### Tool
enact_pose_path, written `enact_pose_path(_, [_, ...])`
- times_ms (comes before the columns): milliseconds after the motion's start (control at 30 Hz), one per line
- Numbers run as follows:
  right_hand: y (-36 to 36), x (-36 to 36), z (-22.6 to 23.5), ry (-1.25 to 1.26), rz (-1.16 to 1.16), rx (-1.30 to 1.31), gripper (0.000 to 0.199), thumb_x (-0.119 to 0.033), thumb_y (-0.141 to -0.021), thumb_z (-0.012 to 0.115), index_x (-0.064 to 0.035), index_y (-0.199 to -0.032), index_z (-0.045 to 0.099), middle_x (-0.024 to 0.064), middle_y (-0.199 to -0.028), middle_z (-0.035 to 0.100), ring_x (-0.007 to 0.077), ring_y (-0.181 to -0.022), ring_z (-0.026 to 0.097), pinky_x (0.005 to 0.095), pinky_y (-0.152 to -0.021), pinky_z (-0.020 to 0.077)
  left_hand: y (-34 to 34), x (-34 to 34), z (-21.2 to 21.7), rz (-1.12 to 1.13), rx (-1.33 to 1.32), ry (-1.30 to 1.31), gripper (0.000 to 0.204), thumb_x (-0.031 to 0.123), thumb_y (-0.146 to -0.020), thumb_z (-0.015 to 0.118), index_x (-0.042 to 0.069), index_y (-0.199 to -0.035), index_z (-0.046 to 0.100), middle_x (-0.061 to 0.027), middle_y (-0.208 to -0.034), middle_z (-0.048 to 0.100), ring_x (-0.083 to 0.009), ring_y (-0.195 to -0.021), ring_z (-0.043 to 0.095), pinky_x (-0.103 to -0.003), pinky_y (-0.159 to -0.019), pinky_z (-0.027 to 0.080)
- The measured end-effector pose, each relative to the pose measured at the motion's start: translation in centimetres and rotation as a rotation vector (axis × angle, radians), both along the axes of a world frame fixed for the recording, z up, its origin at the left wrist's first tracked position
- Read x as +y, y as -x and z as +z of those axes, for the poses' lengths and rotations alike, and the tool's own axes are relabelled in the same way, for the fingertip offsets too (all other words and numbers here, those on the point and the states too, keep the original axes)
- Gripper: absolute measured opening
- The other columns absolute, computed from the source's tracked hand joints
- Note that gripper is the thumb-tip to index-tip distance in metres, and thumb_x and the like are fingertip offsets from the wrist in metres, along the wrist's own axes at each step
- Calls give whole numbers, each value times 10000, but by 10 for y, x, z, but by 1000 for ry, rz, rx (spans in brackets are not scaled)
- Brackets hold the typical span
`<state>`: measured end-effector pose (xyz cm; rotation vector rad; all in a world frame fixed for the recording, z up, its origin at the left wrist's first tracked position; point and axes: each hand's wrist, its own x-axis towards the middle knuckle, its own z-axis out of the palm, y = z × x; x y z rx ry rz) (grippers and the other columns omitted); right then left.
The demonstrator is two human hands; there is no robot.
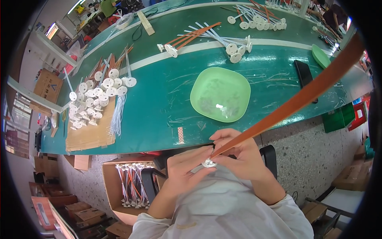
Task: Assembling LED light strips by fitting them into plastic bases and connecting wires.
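Close to my body, in front of the table edge, both hands meet at a small white round disc piece (207,163). My left hand (184,168) is closed, pinching the disc between thumb and fingers. A long flat orange strip (286,105) runs from the disc up to the upper right, past the table. My right hand (243,157) is closed on the strip's lower end, right by the disc. The fingers partly hide where strip and disc meet. Beyond the hands, a light green square bowl (194,91) with small things in its bottom stands on the green table (159,115).
At the left, white disc pieces (97,92) and thin white wires (117,115) lie on cardboard (89,139). More discs with strips (235,51) lie farther back. A black phone (304,75) rests at the right. Below, a carton (109,187) holds several assembled pieces.
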<state>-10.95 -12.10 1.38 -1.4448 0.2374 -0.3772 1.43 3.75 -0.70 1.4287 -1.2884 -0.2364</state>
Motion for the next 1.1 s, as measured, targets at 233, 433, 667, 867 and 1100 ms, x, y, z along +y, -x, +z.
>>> enact_pose_path(233, [4,0,0,60,-19,27,183,112,-783,702,27,-944,676,101,-1135,590,143,-882,672,254,-750,549,2,-5,1,33,-14,2,457,83,-706,843,-23,-1127,701,-223,-1106,702,-313,-946,725,-332,-806,578])
enact_pose_path(433, [5,16,10,635,-291,-102,126,28,-814,711,8,-931,669,130,-1135,598,124,-756,668,233,-579,527,6,-4,4,131,-116,-34,490,53,-721,843,-21,-1177,677,-219,-1139,695,-293,-1000,712,-338,-857,558])
enact_pose_path(667, [4,11,0,252,-220,-15,180,85,-807,700,28,-975,667,130,-1166,576,134,-837,629,232,-668,517,0,-4,0,153,-48,5,480,39,-720,840,-42,-1163,675,-217,-1112,705,-272,-960,721,-326,-845,556])
enact_pose_path(867, [1,14,-12,104,-131,-52,181,97,-828,682,33,-996,659,122,-1169,548,143,-947,618,232,-702,530,3,-4,1,157,-47,-9,471,40,-725,836,-50,-1158,675,-196,-1075,721,-255,-941,723,-317,-835,555])
enact_pose_path(1100, [-1,11,-14,91,-131,-124,106,12,-829,711,18,-933,691,110,-1151,557,113,-804,639,221,-618,526,2,-4,4,117,-74,-22,455,60,-711,844,-63,-1120,686,-232,-1096,699,-302,-939,721,-335,-798,576])
